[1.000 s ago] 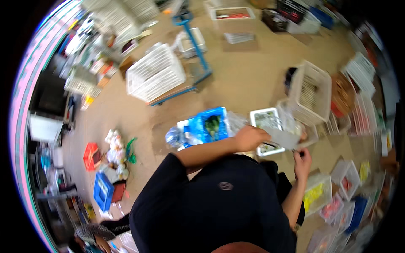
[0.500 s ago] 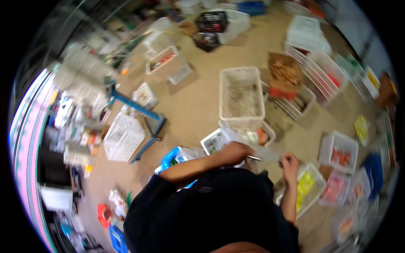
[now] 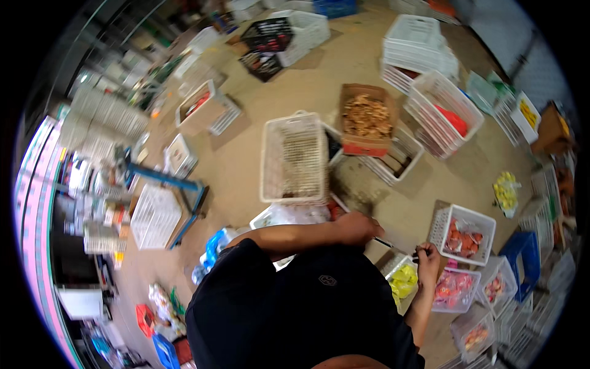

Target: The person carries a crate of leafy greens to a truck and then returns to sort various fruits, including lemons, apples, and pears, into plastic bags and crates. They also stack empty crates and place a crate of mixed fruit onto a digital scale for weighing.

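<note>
Pinches a small dark object between thumb and fingers of the right hand. Grasps one end of a thin, narrow, dark-and-white strip in the left hand, knuckles upward; cannot tell how each fingertip lies, with most hidden from above. Holds that strip in the gap between both hands, just beyond the front of a dark short-sleeved shirt, slanting toward the right hand. Shows a pale smear there too, too blurred to make out.

Reaches the left forearm across in front of a heap of clear crumpled plastic, near a shiny blue plastic bag. Has bright yellow plastic-wrapped goods just beside the right wrist, on its left. Has, to the right of that hand, a white perforated basket of orange-red packets, a clear plastic tub of pink packets, and, farther right, a blue plastic crate.

Faces, beyond the left hand, a large white mesh-bottomed crate, with an open brown cardboard box of tan pieces to its right. Leaves well apart, at left, a blue metal trolley bearing a white plastic crate.
</note>
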Action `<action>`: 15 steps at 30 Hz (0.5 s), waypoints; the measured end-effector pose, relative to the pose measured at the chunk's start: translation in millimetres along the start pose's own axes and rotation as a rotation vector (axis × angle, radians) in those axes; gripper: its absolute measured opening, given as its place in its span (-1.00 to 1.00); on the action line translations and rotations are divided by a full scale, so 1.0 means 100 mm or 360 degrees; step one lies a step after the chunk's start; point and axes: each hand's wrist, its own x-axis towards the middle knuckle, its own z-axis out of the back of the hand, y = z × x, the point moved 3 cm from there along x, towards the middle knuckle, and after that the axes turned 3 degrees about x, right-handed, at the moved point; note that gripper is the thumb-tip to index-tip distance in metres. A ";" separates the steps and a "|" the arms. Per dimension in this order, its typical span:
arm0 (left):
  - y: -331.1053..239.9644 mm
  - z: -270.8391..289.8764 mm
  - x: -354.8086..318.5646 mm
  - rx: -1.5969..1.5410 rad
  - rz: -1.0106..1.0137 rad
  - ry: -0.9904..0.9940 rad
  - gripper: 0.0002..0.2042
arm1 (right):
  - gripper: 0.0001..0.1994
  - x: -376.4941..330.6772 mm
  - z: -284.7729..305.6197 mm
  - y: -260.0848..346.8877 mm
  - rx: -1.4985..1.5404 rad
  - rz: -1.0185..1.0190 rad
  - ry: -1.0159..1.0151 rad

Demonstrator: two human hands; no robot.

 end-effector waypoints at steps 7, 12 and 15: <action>0.32 0.50 2.09 0.0040 -0.0421 0.0132 -0.61 | -0.90 1.11 0.88 0.49 0.0110 0.0001 -0.0436; -0.03 0.69 3.68 -0.0022 -0.0920 0.0241 -0.62 | -0.90 1.26 1.76 0.85 0.0294 -0.0065 -0.0884; 0.01 0.77 4.50 -0.0039 -0.1110 0.0269 -0.62 | -0.86 1.66 2.04 1.10 0.0512 -0.0110 -0.0934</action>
